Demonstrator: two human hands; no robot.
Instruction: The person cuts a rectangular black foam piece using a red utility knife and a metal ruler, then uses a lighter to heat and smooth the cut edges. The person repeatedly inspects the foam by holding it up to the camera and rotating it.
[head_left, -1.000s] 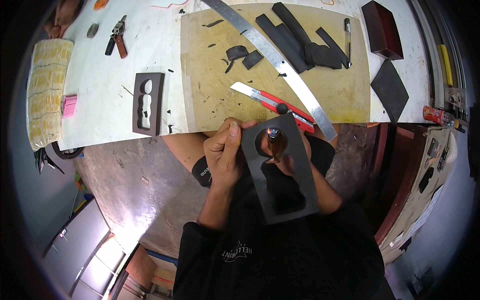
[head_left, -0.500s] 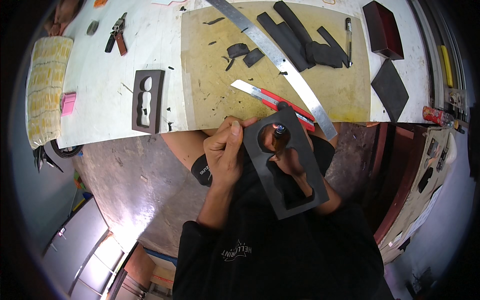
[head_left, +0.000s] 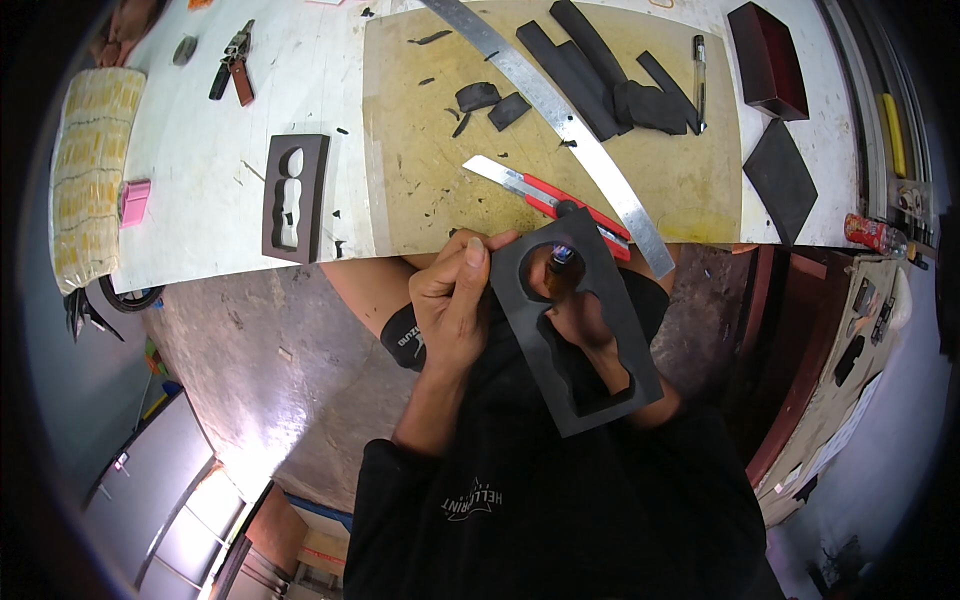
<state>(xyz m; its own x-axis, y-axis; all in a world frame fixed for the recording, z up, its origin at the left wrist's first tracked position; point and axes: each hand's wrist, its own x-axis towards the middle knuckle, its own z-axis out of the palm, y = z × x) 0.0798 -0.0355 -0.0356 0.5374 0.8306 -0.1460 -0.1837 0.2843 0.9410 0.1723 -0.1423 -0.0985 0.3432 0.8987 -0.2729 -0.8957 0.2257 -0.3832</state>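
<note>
A black foam block [head_left: 625,340] with a scalloped cutout hangs tilted over my lap, in front of the table edge. My left hand [head_left: 450,305] is closed at its upper left corner, thumb raised and fingertips against the edge. Behind the block is my right hand [head_left: 580,320], partly visible through the cutout. Its fingers close round a small item with a shiny, bluish-lit metal tip [head_left: 562,256], which looks like a lighter; its body is mostly hidden. A dark rounded knob [head_left: 567,208] shows just above the block's top edge.
Beyond the block lie a red cutter knife [head_left: 545,195] and a long steel ruler [head_left: 560,120] on a yellowish cutting mat [head_left: 420,150]. Black foam offcuts [head_left: 580,80] and a pen [head_left: 699,85] lie farther back. A second cutout block [head_left: 312,200] is at left, a dark red box [head_left: 768,60] at right.
The foam block has shifted very slightly to the right. Both hands keep nearly the same pose, and the things on the table stay put.
</note>
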